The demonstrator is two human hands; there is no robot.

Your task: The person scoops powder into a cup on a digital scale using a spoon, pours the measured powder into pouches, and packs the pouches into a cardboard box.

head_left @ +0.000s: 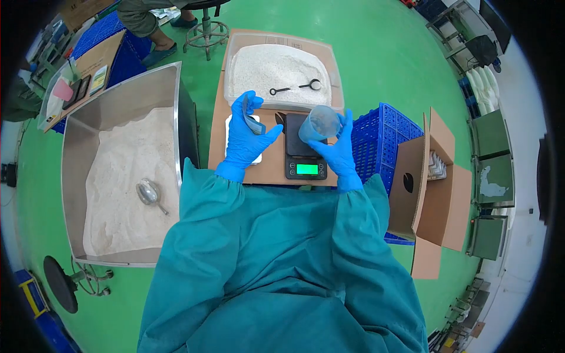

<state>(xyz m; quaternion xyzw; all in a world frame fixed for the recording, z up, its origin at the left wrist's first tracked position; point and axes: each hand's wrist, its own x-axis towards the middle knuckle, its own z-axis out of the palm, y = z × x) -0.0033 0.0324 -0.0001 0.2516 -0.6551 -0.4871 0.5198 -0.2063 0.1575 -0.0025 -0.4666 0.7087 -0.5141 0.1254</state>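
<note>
Taking the scale (296, 144) as the centre of a clock face, the left hand (242, 138) is toward 10 o'clock, its gloved fingers pinching a small grey-blue pouch (254, 124). The right hand (336, 154), toward 4 o'clock, has thumb and fingers around a translucent blue cup (319, 123), tilted over the scale's upper right corner and hiding part of the platform (whether it touches there, I cannot tell). The display glows green, its figures too small to read.

A clear tub (334, 73) of white powder (259, 67) takes up the far end of the brown board (216, 141), at 12 o'clock, closing off reach that way; a black scoop (315, 85) lies in it. Under the left hand sits a white object (257, 160), mostly covered. Toward 9 o'clock a deep metal bin (81, 144) walls off that side, with a metal scoop (148, 192) resting on its pale powder (120, 176). A blue crate (391, 126) stands at 3 o'clock, and at 4 an open carton (405, 206) holding packets (436, 166) has its flaps spread. Toward 11 are a wheeled stool (206, 29) and another person's leg (166, 42).
</note>
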